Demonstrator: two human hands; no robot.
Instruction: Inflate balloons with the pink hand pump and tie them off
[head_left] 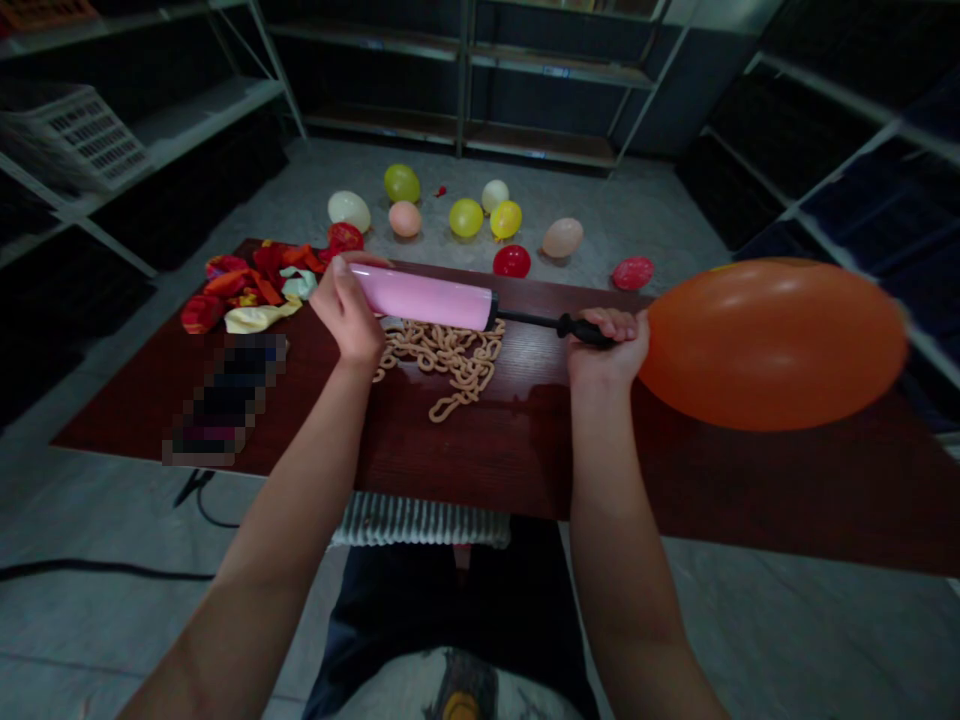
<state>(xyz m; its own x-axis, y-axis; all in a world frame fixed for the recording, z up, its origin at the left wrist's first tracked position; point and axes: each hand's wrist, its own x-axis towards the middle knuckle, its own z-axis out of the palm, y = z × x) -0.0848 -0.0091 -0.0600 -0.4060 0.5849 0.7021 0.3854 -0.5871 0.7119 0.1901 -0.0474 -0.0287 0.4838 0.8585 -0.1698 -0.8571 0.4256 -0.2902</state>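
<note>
A pink balloon hand pump [427, 298] lies across my view above the table, its black rod drawn out. My left hand [346, 310] is closed around the pump's left end, where fingers and palm hide the nozzle. At the other end, my right hand [611, 345] grips the black handle. A large inflated orange balloon [780, 345] is right beside my right hand; I cannot tell whether the hand holds it. Beneath the pump, a heap of tan chain links [450, 360] rests on the dark red-brown table [517, 450].
Uninflated balloons [259, 285] are piled at the table's left, near a blurred-out dark rectangular object [229, 400]. Several small inflated balloons [466, 218] lie on the floor beyond the table. Metal shelves [540, 140] stand behind and on both sides. A black cable [105, 570] crosses the floor.
</note>
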